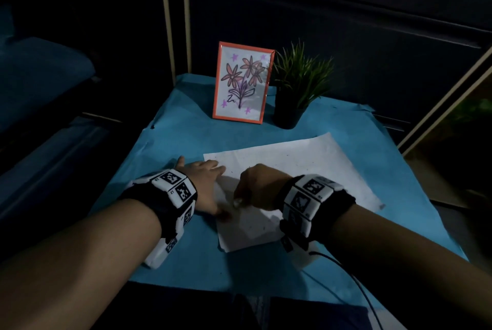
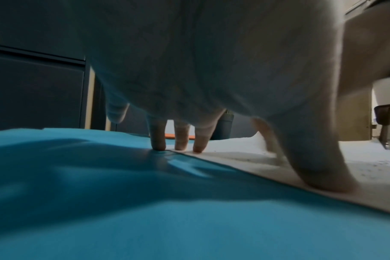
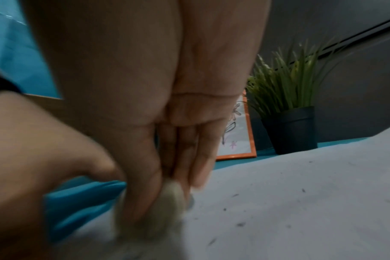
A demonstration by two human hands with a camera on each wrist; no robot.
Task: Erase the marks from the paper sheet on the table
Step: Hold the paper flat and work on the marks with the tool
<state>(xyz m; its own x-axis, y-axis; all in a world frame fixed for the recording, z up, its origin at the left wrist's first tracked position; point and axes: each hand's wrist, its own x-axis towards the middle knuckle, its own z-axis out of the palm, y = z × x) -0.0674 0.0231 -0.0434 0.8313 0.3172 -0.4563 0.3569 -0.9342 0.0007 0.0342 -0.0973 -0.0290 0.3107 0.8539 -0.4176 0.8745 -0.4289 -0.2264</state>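
White, flat and rectangular, the paper sheet (image 1: 292,169) is laid on the blue-covered desk (image 1: 165,148), speckled with dark crumbs. Its left edge is pressed by the straight, spread fingers (image 2: 198,140) of the left hand (image 1: 205,185). A pale, rounded, blurred eraser (image 3: 169,202) is pinched in the grip of the right hand (image 1: 261,185) against the sheet.

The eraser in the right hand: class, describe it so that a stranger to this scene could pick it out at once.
Start at the blue-covered table and find the white paper sheet lying flat on it. Near the sheet's left edge, the right hand pinches a small, pale, rounded eraser against the paper. It is the only thing held; the left hand just presses the sheet down with straight fingers.
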